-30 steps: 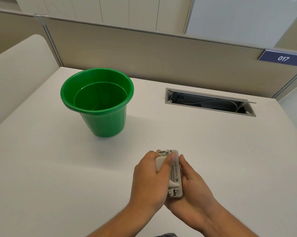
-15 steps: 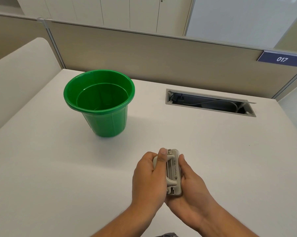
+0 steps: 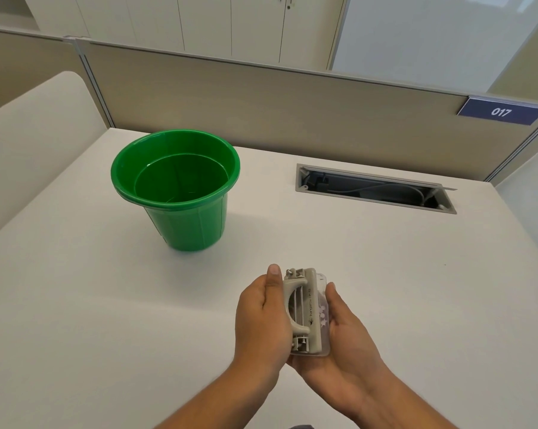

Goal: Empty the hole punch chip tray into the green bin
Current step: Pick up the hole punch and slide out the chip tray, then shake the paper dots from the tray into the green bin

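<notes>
punch [image 3: 304,308]: grey, held on its side above desk [image 3: 75,305] | left hand [image 3: 261,317]: grips handle side | right hand [image 3: 345,332]: cups clear tray [image 3: 321,308], white chips visible inside | bin [image 3: 181,193]: green, upright, well apart up-left | cable slot [image 3: 376,188]: open, far right | sign [image 3: 501,112]: 017

Person, head view: two bare forearms entering from the lower edge.

- Left hand [image 3: 263,317]: bare, no ring, no glove. Thumbnail short and plain. Wrist without watch or band.
- Right hand [image 3: 346,342]: bare, no ring, no glove. Wrist without watch or band.
- Forearms: uncovered as far as the frame shows; no sleeve cuff in view.
- Clothing: a small dark grey patch at the bottom edge between the arms; too little shows to tell the garment.
</notes>
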Motion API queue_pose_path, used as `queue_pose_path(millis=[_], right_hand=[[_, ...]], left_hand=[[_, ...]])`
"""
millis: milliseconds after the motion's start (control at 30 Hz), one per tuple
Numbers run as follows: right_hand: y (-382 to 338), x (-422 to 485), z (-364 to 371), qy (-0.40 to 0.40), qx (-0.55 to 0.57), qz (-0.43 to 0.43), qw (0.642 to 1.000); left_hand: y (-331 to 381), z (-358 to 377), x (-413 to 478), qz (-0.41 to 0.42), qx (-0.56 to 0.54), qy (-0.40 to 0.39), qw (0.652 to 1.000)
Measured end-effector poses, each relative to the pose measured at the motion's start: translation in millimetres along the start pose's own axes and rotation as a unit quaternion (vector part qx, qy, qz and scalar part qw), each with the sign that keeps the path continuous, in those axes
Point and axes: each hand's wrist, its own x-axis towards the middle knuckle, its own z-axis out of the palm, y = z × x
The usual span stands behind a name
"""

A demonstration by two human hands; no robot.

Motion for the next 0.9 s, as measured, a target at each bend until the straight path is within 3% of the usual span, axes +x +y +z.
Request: queue_pose_path(millis=[467, 700, 900], right_hand=[[-7, 0, 8, 0.012, 0.019, -0.012, 1.0], [-13, 5, 12, 0.023, 0.069, 0.004, 0.997], [-16, 16, 7, 0.01, 0.077, 0.012, 0.997]], left_hand=[[6, -9, 11, -0.13, -0.16, -0.021, 0.978], [-2, -16, 20, -0.166, -0.277, -0.05, 0.945], [-10, -17, 32, -0.234, -0.364, -0.092, 0.897]])
